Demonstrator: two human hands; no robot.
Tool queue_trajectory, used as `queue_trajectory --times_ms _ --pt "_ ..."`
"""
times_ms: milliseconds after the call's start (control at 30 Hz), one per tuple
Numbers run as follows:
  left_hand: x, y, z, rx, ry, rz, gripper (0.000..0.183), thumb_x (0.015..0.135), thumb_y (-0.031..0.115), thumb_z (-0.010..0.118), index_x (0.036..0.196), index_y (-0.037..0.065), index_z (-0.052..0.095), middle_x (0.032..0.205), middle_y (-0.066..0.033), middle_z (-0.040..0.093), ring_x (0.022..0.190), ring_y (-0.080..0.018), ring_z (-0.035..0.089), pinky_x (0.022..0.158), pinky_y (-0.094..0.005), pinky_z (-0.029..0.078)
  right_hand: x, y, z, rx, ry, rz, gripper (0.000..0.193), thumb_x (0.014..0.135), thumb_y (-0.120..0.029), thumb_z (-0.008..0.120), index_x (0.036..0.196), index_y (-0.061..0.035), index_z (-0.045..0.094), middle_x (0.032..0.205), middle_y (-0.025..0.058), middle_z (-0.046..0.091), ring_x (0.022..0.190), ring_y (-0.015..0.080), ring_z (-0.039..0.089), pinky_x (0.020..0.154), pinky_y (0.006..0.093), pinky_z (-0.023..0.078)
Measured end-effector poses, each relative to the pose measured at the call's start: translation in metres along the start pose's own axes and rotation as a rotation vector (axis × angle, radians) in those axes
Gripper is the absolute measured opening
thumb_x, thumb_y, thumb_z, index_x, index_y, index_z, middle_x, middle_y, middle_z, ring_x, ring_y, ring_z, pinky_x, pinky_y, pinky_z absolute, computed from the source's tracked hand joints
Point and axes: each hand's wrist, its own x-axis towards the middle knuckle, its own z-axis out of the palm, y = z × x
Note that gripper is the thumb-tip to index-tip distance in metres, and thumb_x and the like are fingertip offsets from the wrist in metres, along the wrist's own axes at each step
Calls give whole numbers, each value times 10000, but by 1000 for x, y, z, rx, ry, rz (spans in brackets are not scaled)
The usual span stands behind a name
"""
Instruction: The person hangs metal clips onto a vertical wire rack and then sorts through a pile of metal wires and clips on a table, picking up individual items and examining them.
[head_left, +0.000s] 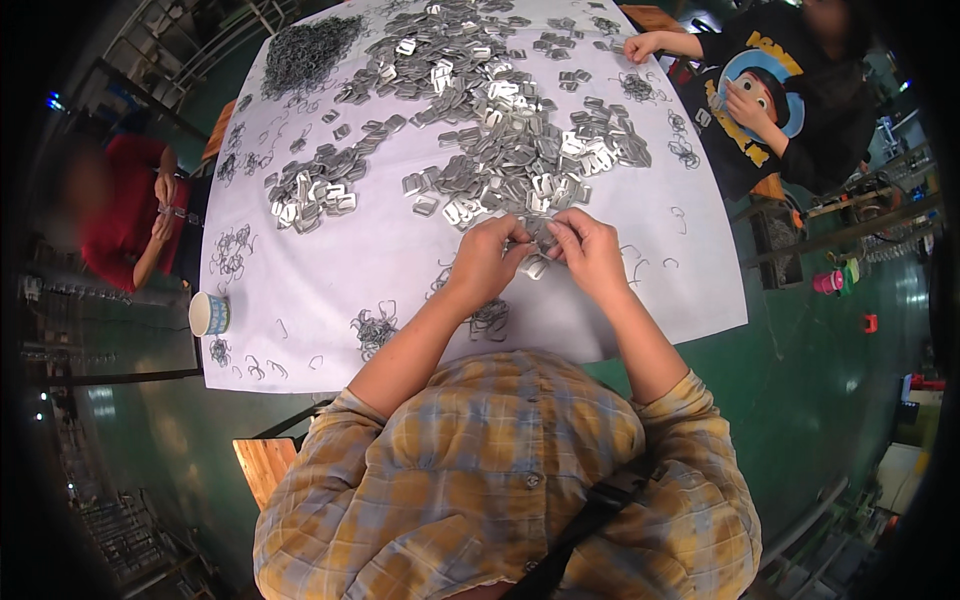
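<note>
The left hand and the right hand were, with bent fingers, at a small metal piece between them, at the near end of the metal pile on the white table, but whether either gripped it, I could not tell.

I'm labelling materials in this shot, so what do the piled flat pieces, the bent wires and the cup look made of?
Flat pieces: probably metal, smooth silver-grey; some faces flash bright in the light. Bent wires: likely metal too, darker grey, thin and curved. Cup: perhaps paper, possibly plastic; matte-looking, pale inside, patterned blue outside.
</note>
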Motion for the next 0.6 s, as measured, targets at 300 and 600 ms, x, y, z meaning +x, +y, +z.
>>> queue_trajectory --times_ms 300,600 --pt "-10 -88 -55 617 -153 23 82 728 84 616 779 58 676 794 -101 634 741 -264 602 648 -341 480 -1 10 -2 82 41 50 130 866 -82 532 910 30 580 666 92 626 612 139 642 519 246 482" --pt "-25 -77 -26 1021 -285 184 82 683 61 550 641 62 621 701 -93 604 681 -229 623 591 -324 518 -2 21 1 105 28 63 117 820 -72 596 889 21 580 641 71 613 605 114 627 525 226 457"
